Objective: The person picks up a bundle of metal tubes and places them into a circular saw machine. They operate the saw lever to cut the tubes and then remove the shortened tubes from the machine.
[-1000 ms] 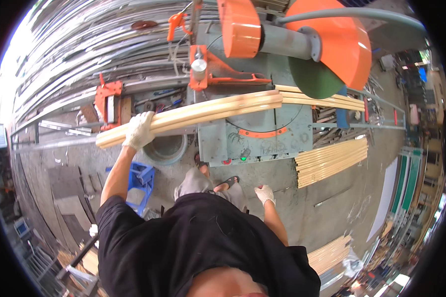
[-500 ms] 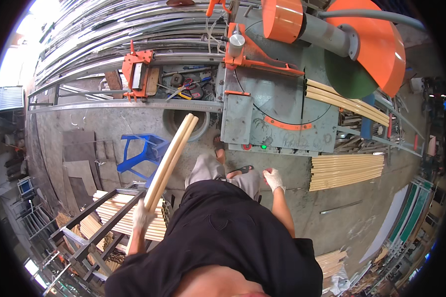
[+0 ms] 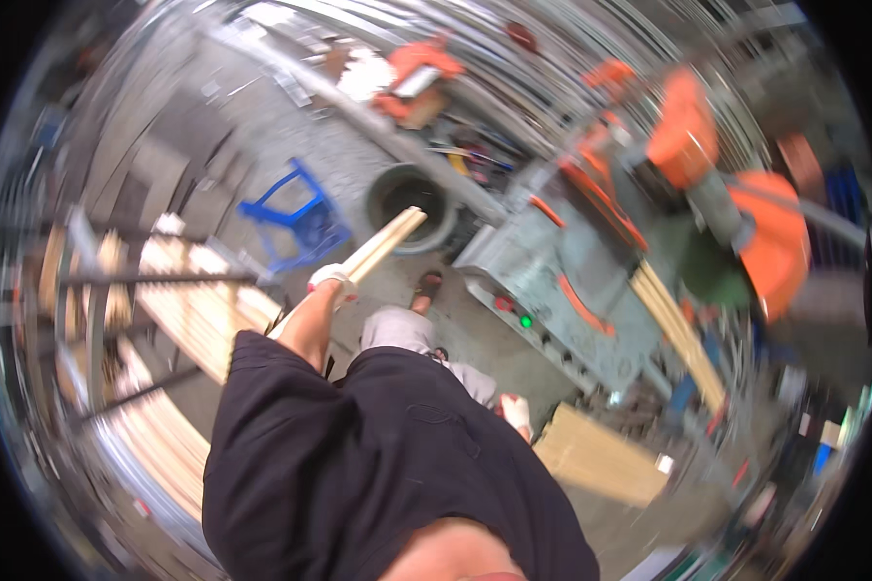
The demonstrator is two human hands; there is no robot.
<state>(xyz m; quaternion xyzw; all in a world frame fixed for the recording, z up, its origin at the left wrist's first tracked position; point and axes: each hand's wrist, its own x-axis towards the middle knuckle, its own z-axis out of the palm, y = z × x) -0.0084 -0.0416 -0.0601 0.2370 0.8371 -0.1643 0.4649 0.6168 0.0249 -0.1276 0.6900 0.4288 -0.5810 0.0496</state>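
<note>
My left hand [image 3: 329,278], in a whitish work glove, is closed around a couple of long, slim, cream-coloured tubes [image 3: 386,244]. Their far ends point up and to the right, over the rim of a grey round tub [image 3: 376,215]. Down at my right side, my gloved right hand [image 3: 515,411] hangs near a stack of similar tubes [image 3: 596,453] on the floor. Motion blur smears its fingers, and no held thing shows there. More cream tubes [image 3: 683,337] lie at the right end of a grey saw table [image 3: 528,276].
Beside the tub stands a blue plastic stool [image 3: 295,218]. A cutting saw with an orange guard [image 3: 773,247] rises at the right. Close on my left, a dark metal rack [image 3: 165,279] bears bundles of tubes [image 3: 199,315]. An orange clamp [image 3: 419,73] sits on the rail.
The whole view has swung round, so the saw table now slants toward the lower right. My left hand has carried the tubes clear of the rack. My right hand sits lower beside my body.
</note>
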